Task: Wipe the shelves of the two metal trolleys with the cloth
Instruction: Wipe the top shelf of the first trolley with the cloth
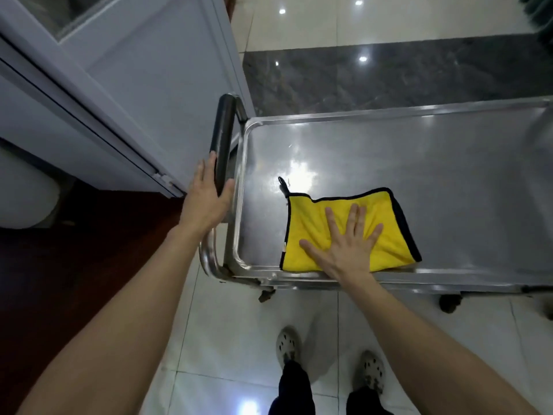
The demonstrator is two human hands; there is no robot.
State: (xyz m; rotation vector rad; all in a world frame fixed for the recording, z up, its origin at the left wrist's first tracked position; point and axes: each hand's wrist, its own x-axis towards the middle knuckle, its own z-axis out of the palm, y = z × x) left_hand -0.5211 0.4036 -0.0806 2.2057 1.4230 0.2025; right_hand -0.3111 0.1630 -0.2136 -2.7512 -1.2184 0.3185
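One steel trolley [236, 223] stands here, with one yellow, black-edged microfibre cloth [311, 223] flat at the near left of its top shelf [419, 163]. The cloth's long side runs along the shelf and its hanging loop [282, 184] points far-left. The right hand [344, 244] presses it with straight, spread fingers; the left hand [205, 202] holds the black push handle [223, 130], thumb hooked round.

Yellow cloth [344, 229] flat on steel trolley shelf [434, 175]

trolley shelf [419, 163]: glossy metal; cloth [311, 223]: plush yellow fabric; floor [227, 339]: glossy tile
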